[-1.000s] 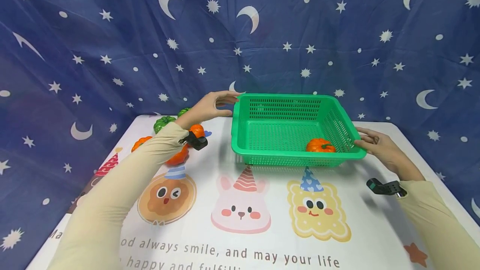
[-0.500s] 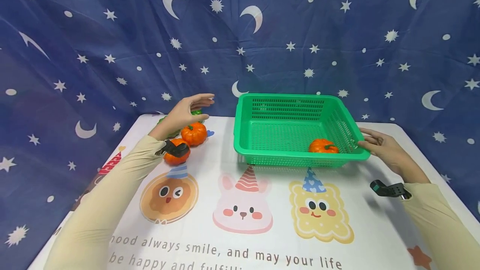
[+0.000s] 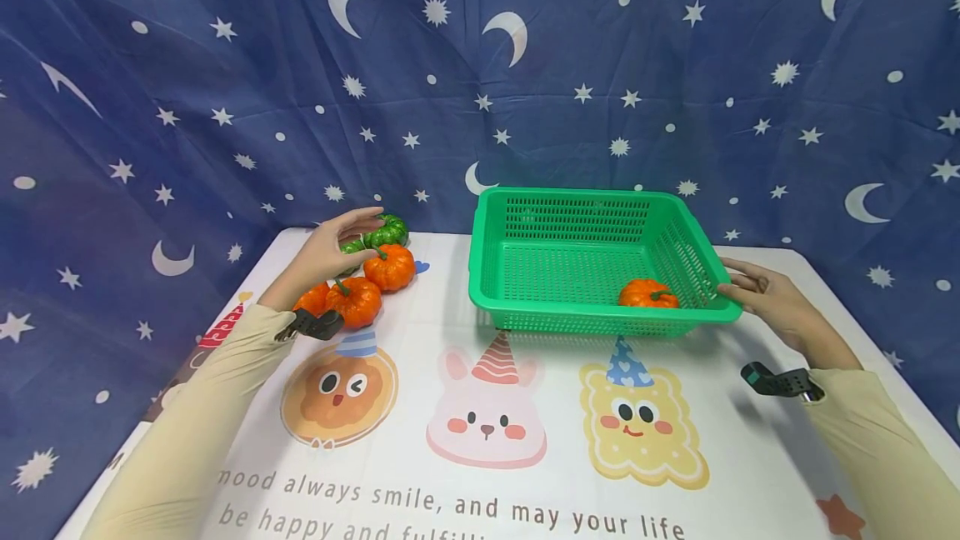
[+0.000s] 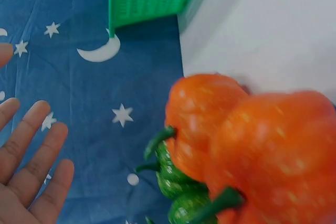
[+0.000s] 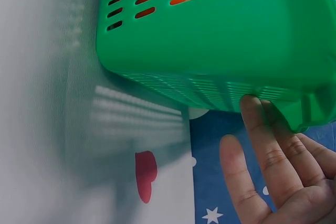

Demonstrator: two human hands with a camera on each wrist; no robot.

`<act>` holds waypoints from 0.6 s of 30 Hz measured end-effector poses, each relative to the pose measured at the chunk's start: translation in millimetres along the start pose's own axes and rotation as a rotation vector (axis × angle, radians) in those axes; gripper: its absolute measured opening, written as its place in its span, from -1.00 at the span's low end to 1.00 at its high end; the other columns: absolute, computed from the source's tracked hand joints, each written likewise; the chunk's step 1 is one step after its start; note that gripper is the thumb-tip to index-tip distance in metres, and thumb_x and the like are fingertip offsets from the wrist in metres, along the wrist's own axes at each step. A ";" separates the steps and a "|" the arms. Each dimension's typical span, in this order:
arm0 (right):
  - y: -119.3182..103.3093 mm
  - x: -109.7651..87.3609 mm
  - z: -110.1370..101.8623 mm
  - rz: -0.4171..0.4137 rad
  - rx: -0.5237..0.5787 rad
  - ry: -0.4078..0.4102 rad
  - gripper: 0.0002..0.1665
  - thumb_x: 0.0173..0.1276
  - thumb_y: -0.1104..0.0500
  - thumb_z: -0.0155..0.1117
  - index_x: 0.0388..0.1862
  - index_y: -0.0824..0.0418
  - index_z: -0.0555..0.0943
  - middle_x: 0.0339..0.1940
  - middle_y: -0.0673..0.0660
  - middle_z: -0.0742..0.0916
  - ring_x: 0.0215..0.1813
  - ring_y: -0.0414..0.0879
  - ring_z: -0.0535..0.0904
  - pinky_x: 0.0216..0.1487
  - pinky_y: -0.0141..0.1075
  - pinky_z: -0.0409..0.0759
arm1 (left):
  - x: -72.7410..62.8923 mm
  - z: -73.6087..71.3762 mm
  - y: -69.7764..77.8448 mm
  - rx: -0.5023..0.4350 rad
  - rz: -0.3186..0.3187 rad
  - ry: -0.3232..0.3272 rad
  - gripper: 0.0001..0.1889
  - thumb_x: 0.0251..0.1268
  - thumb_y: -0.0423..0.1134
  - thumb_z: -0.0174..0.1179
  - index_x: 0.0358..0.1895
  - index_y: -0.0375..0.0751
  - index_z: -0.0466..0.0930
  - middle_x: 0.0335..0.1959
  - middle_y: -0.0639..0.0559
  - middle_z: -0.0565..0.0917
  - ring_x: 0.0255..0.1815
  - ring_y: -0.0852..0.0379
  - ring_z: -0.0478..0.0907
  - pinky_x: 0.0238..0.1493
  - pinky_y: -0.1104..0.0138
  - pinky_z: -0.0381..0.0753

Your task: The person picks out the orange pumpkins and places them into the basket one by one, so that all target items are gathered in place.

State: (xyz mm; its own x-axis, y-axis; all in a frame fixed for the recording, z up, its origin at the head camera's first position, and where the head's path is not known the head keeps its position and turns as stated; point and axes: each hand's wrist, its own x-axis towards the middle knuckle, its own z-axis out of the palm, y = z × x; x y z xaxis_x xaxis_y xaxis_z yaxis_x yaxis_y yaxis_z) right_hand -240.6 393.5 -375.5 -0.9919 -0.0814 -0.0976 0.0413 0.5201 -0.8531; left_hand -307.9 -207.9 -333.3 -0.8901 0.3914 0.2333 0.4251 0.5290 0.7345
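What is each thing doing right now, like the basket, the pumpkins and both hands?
Basket: upright on the table, one pumpkin inside.
Pumpkin in the basket: lying near the right wall.
Orange pumpkins: clustered on the table, outside the basket.
Green pumpkins: behind the orange ones.
Left hand: open, over the pumpkin cluster.
Right hand: open, fingers touching the basket's rim.

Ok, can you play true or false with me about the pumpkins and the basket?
1. One orange pumpkin lies in the green basket. True.
2. The right hand touches the basket's rim. True.
3. The left hand holds the basket. False: it is over by the pumpkins on the table, apart from the basket, fingers straight.
4. All the pumpkins are orange. False: green pumpkins sit behind the orange ones.
5. The basket is upside down. False: it stands open side up.
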 end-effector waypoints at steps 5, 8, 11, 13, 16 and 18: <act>1.2 0.8 -0.8 -0.010 -0.025 -0.005 -0.11 0.40 0.03 0.13 0.49 0.35 -0.04 -0.24 -0.62 0.46 -0.18 -0.66 0.48 -0.22 -0.66 0.49 | -13.8 -3.2 -11.4 -0.001 -0.023 0.016 -0.33 0.20 -0.36 0.23 0.39 -0.29 0.20 0.25 -0.34 0.44 0.31 -0.22 0.35 0.38 -0.05 0.25; 1.3 0.6 -1.4 -0.011 -0.049 -0.011 -0.12 0.40 0.02 0.12 0.50 0.33 -0.03 -0.22 -0.60 0.45 -0.17 -0.68 0.46 -0.22 -0.67 0.45 | -23.1 -4.4 -17.0 -0.010 -0.029 0.024 -0.32 0.21 -0.34 0.24 0.39 -0.29 0.20 0.24 -0.34 0.44 0.29 -0.23 0.36 0.37 -0.07 0.25; 1.1 0.1 -1.6 -0.008 -0.051 -0.014 -0.13 0.40 0.02 0.12 0.50 0.31 -0.03 -0.20 -0.59 0.44 -0.16 -0.68 0.46 -0.22 -0.66 0.45 | -30.6 -4.0 -24.2 -0.014 -0.024 0.039 -0.33 0.20 -0.36 0.24 0.39 -0.31 0.21 0.22 -0.37 0.44 0.26 -0.27 0.37 0.34 -0.10 0.26; 0.8 0.0 -1.4 -0.003 -0.054 -0.016 -0.13 0.40 0.01 0.12 0.51 0.30 -0.03 -0.21 -0.59 0.44 -0.16 -0.68 0.46 -0.22 -0.66 0.44 | -35.1 -3.1 -28.3 -0.010 -0.026 0.051 -0.33 0.19 -0.38 0.24 0.38 -0.32 0.21 0.22 -0.38 0.44 0.25 -0.28 0.37 0.33 -0.11 0.27; 0.4 -0.1 -1.2 0.005 -0.059 -0.016 -0.12 0.40 -0.01 0.12 0.51 0.29 -0.03 -0.21 -0.59 0.44 -0.17 -0.68 0.45 -0.21 -0.65 0.44 | -41.6 -1.1 -33.7 -0.005 -0.049 0.070 -0.32 0.18 -0.40 0.24 0.38 -0.32 0.21 0.23 -0.39 0.42 0.26 -0.28 0.36 0.33 -0.10 0.27; 0.3 -0.4 -1.3 0.006 -0.067 -0.015 -0.12 0.40 -0.01 0.12 0.51 0.28 -0.03 -0.21 -0.59 0.44 -0.17 -0.69 0.44 -0.21 -0.65 0.43 | -45.5 0.3 -36.9 0.002 -0.063 0.081 -0.31 0.16 -0.41 0.25 0.38 -0.33 0.20 0.23 -0.40 0.42 0.27 -0.27 0.36 0.34 -0.11 0.26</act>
State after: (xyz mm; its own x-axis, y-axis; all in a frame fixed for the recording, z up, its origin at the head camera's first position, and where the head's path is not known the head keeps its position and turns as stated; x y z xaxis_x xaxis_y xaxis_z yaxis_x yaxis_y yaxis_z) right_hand -240.3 394.8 -375.0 -0.9897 -0.0910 -0.1109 0.0385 0.5762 -0.8164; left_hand -283.0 -245.0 -371.2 -0.9254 0.2955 0.2373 0.3681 0.5519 0.7483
